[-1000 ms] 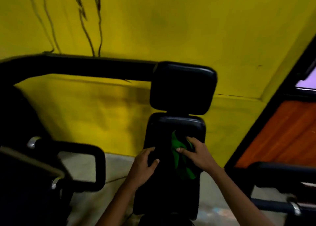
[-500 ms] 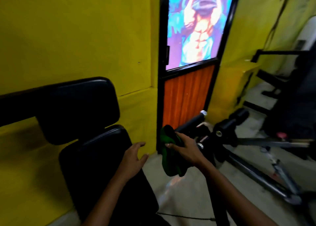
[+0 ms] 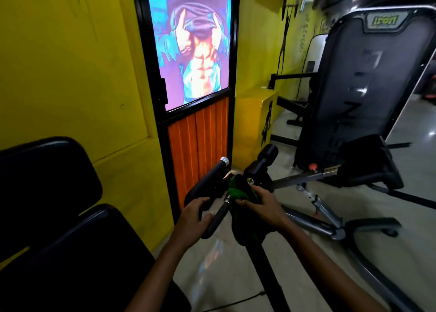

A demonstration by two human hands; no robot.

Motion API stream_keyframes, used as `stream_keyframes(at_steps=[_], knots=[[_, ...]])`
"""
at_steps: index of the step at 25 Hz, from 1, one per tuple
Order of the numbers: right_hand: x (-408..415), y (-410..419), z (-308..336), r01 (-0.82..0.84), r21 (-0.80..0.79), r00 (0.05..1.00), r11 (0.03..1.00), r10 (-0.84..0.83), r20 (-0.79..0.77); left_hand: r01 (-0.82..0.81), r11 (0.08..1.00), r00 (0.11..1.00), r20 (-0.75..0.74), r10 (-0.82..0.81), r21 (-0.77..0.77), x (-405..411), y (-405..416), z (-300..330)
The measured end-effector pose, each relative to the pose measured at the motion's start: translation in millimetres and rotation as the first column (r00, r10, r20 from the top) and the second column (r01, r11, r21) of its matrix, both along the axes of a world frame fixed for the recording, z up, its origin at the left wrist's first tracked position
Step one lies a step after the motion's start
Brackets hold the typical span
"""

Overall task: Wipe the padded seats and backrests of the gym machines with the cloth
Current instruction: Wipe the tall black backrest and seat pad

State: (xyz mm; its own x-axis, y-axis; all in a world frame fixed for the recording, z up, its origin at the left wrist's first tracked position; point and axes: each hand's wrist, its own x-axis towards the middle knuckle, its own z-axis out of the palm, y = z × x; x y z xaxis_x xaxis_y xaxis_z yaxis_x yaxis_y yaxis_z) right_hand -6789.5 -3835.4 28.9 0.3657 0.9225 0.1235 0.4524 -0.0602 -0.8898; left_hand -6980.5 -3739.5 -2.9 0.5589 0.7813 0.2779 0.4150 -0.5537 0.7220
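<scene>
Head view: both hands have come off the backrest (image 3: pixel 42 177) — right hand (image 3: pixel 262 205) clutches the green cloth (image 3: pixel 238 193), left hand (image 3: pixel 193 215) curls round a black handle (image 3: pixel 219 217). That pad looks done; the next machine's seat (image 3: pixel 370 160) waits.

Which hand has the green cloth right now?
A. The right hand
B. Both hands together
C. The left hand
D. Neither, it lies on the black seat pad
A: the right hand grips the green cloth against the machine's bar, while the left hand holds a black padded handle with no cloth in it.
</scene>
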Motion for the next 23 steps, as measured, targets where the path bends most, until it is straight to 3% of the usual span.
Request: stream_keyframes(at_steps=[13, 23], knots=[[21, -13, -5, 0.002, 0.065, 0.999, 0.998, 0.001, -0.043, 0.042, 0.999, 0.999, -0.011, -0.042, 0.026, 22, -13, 9], [95, -43, -3, 0.101, 0.049, 0.995, 0.994, -0.099, -0.031, 0.153, 0.987, 0.988, 0.015, -0.154, 0.043, 95, -29, 20]])
